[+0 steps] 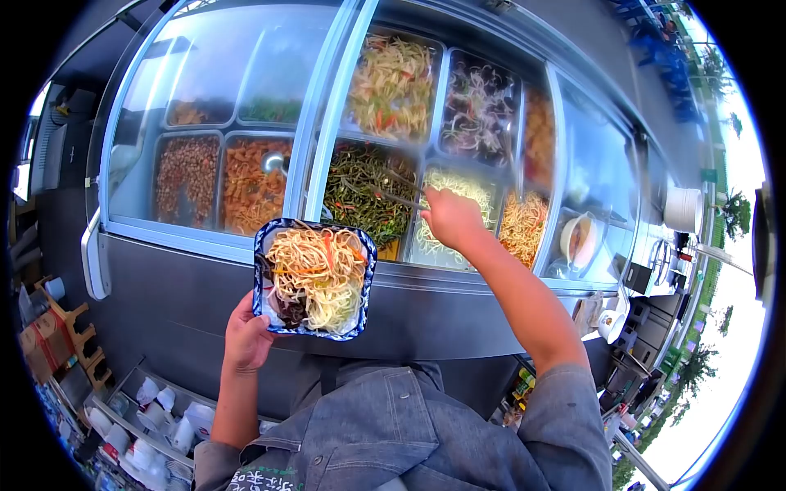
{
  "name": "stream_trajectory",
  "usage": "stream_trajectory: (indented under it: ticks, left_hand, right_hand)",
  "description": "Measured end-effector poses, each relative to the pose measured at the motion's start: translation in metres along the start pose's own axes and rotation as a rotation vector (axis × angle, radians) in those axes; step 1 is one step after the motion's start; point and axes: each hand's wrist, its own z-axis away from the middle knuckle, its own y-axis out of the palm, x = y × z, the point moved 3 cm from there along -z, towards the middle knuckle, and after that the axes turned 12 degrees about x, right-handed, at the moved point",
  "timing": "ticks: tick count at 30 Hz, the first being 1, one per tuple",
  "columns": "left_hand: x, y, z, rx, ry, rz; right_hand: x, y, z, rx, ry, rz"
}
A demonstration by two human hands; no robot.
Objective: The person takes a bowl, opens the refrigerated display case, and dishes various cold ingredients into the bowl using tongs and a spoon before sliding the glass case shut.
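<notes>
My left hand (pixel 248 334) holds a blue-and-white patterned tray (pixel 370 282) by its lower left corner. On the tray lie pale noodle-like strips (pixel 315 262), lighter shreds (pixel 334 304) and a dark food (pixel 288 309). My right hand (pixel 452 218) is closed on metal tongs (pixel 399 198), which reach left into a pan of dark green strands (pixel 364 186). The tips of the tongs are hard to make out among the strands. Below my right hand is a pan of pale shreds (pixel 442 245).
A glass-fronted case (pixel 196 233) holds several metal food pans. Its sliding pane covers the left side. A white bowl (pixel 580 241) sits at the right, near stacked white containers (pixel 684 210). A rack of white containers (pixel 155 417) stands at the lower left.
</notes>
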Motion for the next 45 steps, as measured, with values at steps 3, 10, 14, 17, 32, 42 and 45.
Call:
stream_trajectory:
  ticks: [3, 10, 14, 17, 32, 42, 45]
  left_hand:
    - [-0.006, 0.007, 0.000, 0.020, -0.006, 0.000]
    - [-0.012, 0.019, -0.005, 0.035, -0.007, 0.009]
    - [-0.005, 0.015, -0.012, -0.017, -0.037, 0.008]
    - [-0.009, 0.034, -0.022, -0.049, -0.023, 0.031]
    - [-0.008, 0.022, -0.023, -0.002, -0.081, 0.025]
    - [-0.008, 0.022, -0.021, 0.034, -0.076, 0.063]
    - [-0.004, 0.020, -0.021, 0.041, -0.081, 0.072]
  right_hand:
    - [-0.001, -0.001, 0.009, -0.094, 0.015, -0.156]
    - [-0.032, -0.028, -0.071, -0.301, 0.019, -0.412]
    - [-0.040, -0.075, -0.165, -0.337, 0.217, -0.428]
    - [-0.029, -0.106, -0.225, -0.259, 0.279, -0.528]
    - [-0.032, -0.108, -0.125, -0.100, -0.044, 0.099]
    - [0.016, -0.113, -0.136, -0.081, -0.025, 0.151]
    - [0.004, -0.126, -0.143, -0.100, -0.011, 0.094]
